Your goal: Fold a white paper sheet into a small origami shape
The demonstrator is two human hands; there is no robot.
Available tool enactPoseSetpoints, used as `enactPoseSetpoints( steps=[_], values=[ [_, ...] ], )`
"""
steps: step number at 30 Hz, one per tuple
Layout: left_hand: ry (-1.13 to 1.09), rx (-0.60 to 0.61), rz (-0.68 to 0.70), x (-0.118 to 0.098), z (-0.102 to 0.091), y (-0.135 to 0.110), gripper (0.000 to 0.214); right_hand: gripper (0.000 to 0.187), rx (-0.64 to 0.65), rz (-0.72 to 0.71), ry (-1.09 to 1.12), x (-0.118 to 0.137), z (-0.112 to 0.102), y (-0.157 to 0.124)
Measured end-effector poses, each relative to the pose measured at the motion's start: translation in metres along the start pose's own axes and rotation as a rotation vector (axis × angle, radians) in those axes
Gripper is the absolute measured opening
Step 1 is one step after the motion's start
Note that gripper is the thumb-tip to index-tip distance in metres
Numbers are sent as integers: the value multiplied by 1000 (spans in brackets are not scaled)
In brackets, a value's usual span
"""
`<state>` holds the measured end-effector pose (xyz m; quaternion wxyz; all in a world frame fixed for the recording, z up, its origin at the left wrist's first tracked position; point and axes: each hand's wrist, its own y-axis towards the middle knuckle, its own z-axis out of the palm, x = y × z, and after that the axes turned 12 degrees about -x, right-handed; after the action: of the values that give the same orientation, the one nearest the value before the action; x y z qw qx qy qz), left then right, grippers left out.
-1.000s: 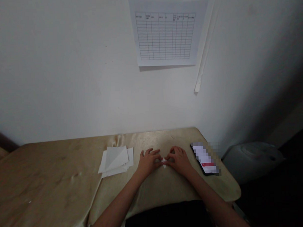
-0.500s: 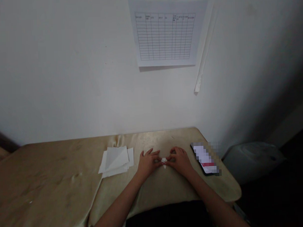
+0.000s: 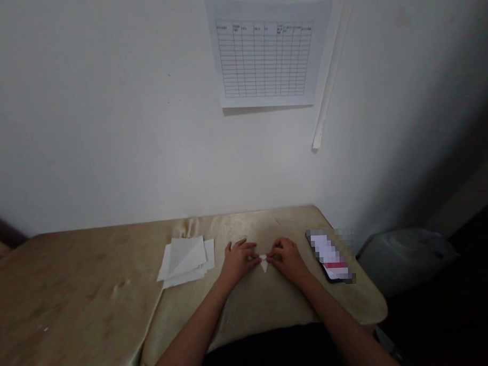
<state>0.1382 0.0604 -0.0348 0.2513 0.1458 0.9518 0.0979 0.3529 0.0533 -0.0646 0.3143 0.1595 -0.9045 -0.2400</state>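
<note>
The paper (image 3: 264, 264), a small white piece, lies directly between the two hands, low over the table (image 3: 249, 324); whether it rests on the cloth or is slightly raised cannot be told. Its long axis runs from the wall side toward the person, broad end away, narrow point toward the body and free of the fingers. Neither hand is nearer: each meets the paper at its broad end, the left hand (image 3: 237, 260) from the left, the right hand (image 3: 287, 258) from the right.

Left hand: thumb and forefinger narrow to a pinch at the paper's edge; the other fingers are spread and raised, bearing on nothing visible. Right hand: thumb and forefinger likewise closed at the opposite edge, remaining fingers curled above. How firmly either pinch grips cannot be judged at this size.

Surroundings: a loose pile of white sheets (image 3: 186, 258) lies left of the left hand, apart from it. A phone (image 3: 325, 249), screen up, lies right of the right hand, untouched.
</note>
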Motion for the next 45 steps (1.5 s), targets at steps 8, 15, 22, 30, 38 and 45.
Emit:
enactPoseSetpoints(
  steps=[8,15,22,30,38,45],
  values=[
    [-24,-37,32,3,6,2,15,10,-25,-37,32,-3,3,0],
    [4,-23,125,6,9,1,15,16,35,-55,-22,-1,2,1],
    [65,-16,195,7,1,-1,17,14,73,-63,-133,9,-10,5],
    [86,-12,184,8,0,-1,19,13,70,-40,-196,14,-15,5],
    [70,9,110,4,0,-2,19,13,55,1,-200,15,-13,4],
    [76,21,73,1,-3,-2,19,11,33,18,-206,14,-16,5]
  ],
)
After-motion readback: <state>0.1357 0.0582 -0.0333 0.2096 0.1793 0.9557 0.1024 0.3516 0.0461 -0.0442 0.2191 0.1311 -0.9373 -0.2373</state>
